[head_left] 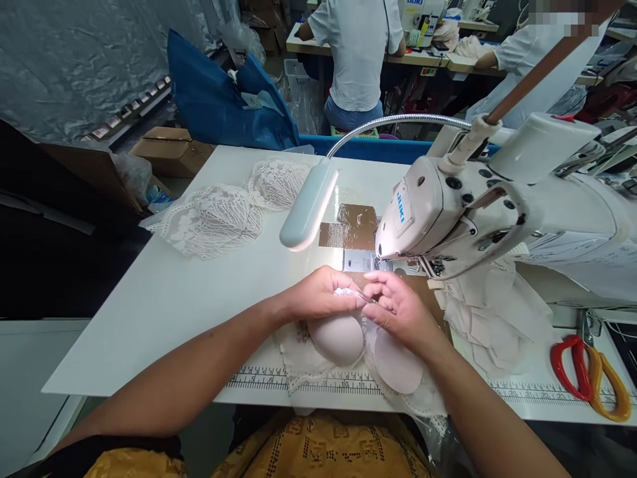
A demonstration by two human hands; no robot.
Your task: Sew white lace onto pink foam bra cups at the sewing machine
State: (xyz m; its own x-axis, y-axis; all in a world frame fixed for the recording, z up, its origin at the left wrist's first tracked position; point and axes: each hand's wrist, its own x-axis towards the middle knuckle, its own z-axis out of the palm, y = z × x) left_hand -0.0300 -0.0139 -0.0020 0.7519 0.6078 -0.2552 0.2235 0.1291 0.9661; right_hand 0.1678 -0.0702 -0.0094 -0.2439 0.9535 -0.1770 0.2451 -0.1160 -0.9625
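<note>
A pale lace bra (338, 340) with two moulded cups lies at the table's front edge, partly over the printed ruler strip. My left hand (323, 292) pinches a gathered bit of its white lace edge between thumb and fingers. Close beside it, my right hand (398, 309) has its thumb and fingertips closed on the same edge, the other fingers curled. A thin dark sliver shows between the fingertips; what it is I cannot tell. Just beyond the hands stands the white sewing machine (418, 206), its needle area lit by a lamp (308, 206).
Finished-looking lace pieces (209, 219) lie at the back left of the table (149, 332). Pale fabric cut pieces (492, 318) are heaped right of the machine. Scissors (590, 375) with red and orange handles rest at the right edge. Two people sit working beyond.
</note>
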